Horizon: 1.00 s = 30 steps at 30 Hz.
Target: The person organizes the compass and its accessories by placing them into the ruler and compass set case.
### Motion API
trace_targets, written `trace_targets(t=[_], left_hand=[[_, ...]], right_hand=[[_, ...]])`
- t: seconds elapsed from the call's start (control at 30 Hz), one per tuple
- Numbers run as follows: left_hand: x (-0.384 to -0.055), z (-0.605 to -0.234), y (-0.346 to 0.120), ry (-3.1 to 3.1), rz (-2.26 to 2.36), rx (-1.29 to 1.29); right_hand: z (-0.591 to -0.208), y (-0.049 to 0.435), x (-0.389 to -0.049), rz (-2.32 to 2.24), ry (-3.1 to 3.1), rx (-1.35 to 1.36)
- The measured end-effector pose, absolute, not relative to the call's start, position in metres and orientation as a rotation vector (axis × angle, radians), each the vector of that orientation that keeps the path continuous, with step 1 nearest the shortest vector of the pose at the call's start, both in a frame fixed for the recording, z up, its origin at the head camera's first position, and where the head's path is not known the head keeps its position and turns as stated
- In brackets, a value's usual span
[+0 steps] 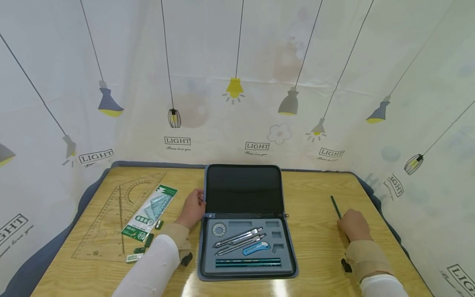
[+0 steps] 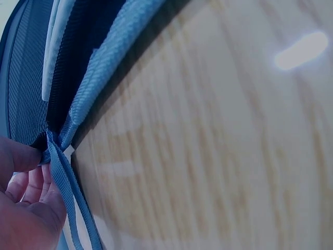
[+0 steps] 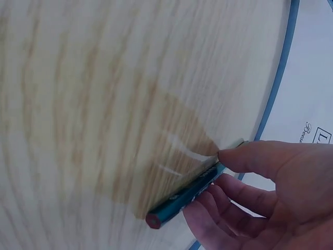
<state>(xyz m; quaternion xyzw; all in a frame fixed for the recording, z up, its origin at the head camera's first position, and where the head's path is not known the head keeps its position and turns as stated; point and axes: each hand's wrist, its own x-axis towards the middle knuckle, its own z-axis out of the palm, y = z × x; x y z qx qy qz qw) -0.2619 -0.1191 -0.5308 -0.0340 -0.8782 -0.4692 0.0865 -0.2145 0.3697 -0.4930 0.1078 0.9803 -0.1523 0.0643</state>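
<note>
A zippered drawing-set case (image 1: 243,189) lies open, lid folded back, at the middle of the table. My left hand (image 1: 193,206) is at the left side of the lid; in the left wrist view its thumb and fingers (image 2: 34,179) pinch the case edge near a blue fabric strap (image 2: 67,192). To the right, my right hand (image 1: 355,225) pinches a dark green pencil (image 3: 179,200) between thumb and fingers, low over the table. The grey tray (image 1: 237,237) holds two metal compasses (image 1: 237,238), a blue utility knife (image 1: 256,248), green pencils (image 1: 248,262) and a round white piece (image 1: 219,229).
On the left lie a large clear set square (image 1: 79,243), a packet of rulers (image 1: 159,206), and small green items (image 1: 149,240) with a white-and-green eraser-like block (image 1: 134,258). A lamp-printed cloth (image 1: 222,136) stands behind the wooden table (image 1: 311,198).
</note>
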Motion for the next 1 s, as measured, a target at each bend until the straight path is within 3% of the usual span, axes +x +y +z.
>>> trace_targets(t=[0.53,1.0], left_hand=[[-0.261,-0.530,-0.118,-2.621,-1.385,-0.108],[-0.261,-0.528,-0.119,-2.639,-1.410,-0.094]], right_hand=[[-0.489,0.369,-0.213,-0.510,2.933,0.414],[-0.482,0.354,-0.224,-0.556,3.005,0.270]])
